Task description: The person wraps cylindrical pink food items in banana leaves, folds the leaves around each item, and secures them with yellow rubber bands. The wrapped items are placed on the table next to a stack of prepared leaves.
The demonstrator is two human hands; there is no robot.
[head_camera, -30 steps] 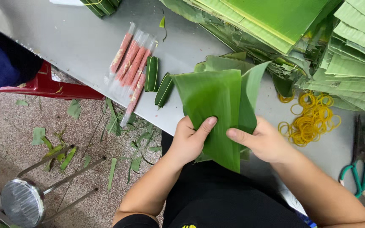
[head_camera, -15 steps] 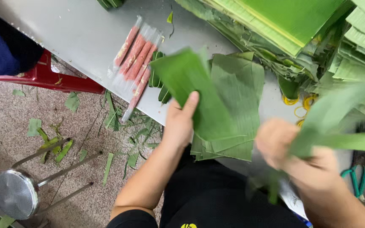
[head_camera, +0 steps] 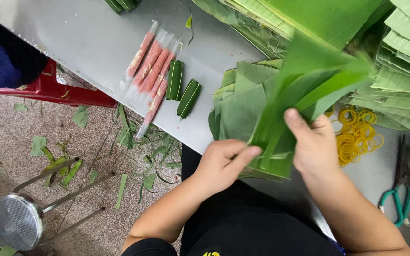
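Gripping a leaf (head_camera: 304, 90) over the steel bench (head_camera: 86, 42), both the left hand (head_camera: 221, 166) and right hand (head_camera: 315, 144) pinched it; leaf scraps (head_camera: 134, 156) littered the speckled floor (head_camera: 5, 142).

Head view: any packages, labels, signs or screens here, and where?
Clear plastic sleeves of pink sausage sticks: long, narrow, lying side by side on the grey table, left of two small leaf-wrapped green bundles.
No labels, signs or screens show.
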